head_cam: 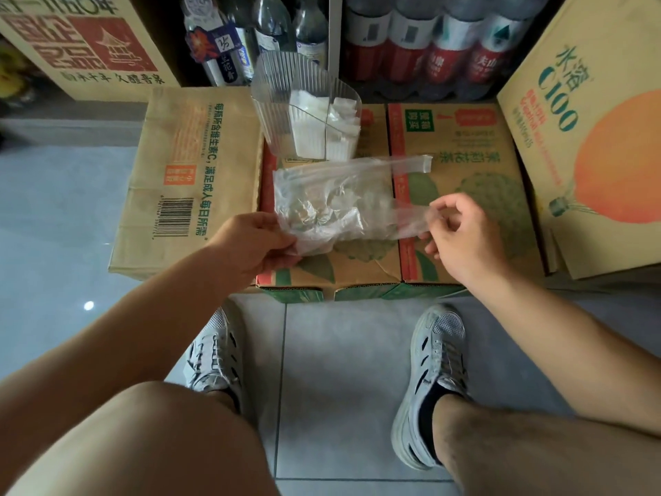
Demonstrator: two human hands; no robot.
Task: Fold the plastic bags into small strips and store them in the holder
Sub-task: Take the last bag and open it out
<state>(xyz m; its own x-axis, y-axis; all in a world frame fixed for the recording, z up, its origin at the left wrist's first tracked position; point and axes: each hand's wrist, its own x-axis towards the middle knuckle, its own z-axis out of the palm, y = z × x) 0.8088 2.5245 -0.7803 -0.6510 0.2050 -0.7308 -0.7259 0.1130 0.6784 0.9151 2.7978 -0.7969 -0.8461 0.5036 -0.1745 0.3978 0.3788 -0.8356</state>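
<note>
1 clear plastic bag (332,205) is held flat between 2 hands above a green-printed carton (465,166). Its long axis runs left to right: the closed bottom points left and its 2 handles point right. The far handle (411,163) lies free, stretched rightward. The near handle (407,223) ends in the right hand (465,234), pinched between thumb and forefinger with the other fingers loosely curled. The left hand (250,243) pinches the bag's near left corner, thumb on top and fingers beneath. Whether the bag's far edge rests on the carton cannot be told.

1 ribbed clear holder (279,87) stands just beyond the bag on the carton's far side, mouth upward, with an inner divider. White folded strips (307,127) stand upright inside it, too tightly packed to count.

1 carton with a barcode (186,173) lies to the left and 1 carton marked C100 (590,137) leans on the right. Packs of red-labelled bottles (429,48) sit behind. 2 grey shoes, 1 left (214,352) and 1 right (432,370), rest on the tiled floor (339,388).
</note>
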